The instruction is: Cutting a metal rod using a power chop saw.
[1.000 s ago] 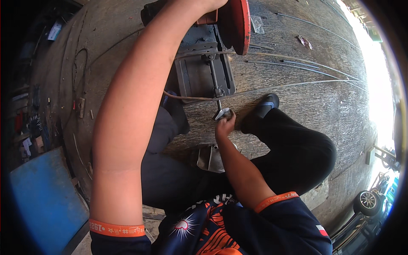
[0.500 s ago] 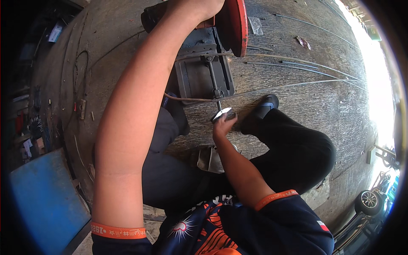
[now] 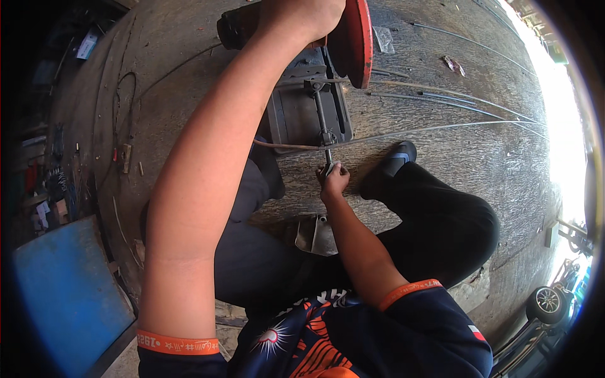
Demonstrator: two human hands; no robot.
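At the top edge, my left hand (image 3: 310, 17) is closed on the head of a cut-off saw, close beside its red blade guard (image 3: 360, 50); the handle and most fingertips are out of sight. Below the head lies the saw's dark metal base (image 3: 287, 123), with a clamp screw (image 3: 322, 112) running toward me. My right hand (image 3: 334, 183) is closed around the clamp's crank handle (image 3: 329, 166), mostly covered by the fingers. A thin metal rod (image 3: 403, 130) crosses the base's near edge by the screw.
Several thin rods (image 3: 454, 104) lie on the floor to the right. A bent metal piece (image 3: 314, 236) sits between my legs. At the lower left stands a blue panel (image 3: 69, 283), and a dark cable (image 3: 179, 66) runs leftward. A wheeled vehicle (image 3: 547, 304) shows at lower right.
My right hand has turned and closed its fingers over the crank handle, whose pale shiny face showed before. My left hand stays at the saw head; the whole view has shifted slightly.
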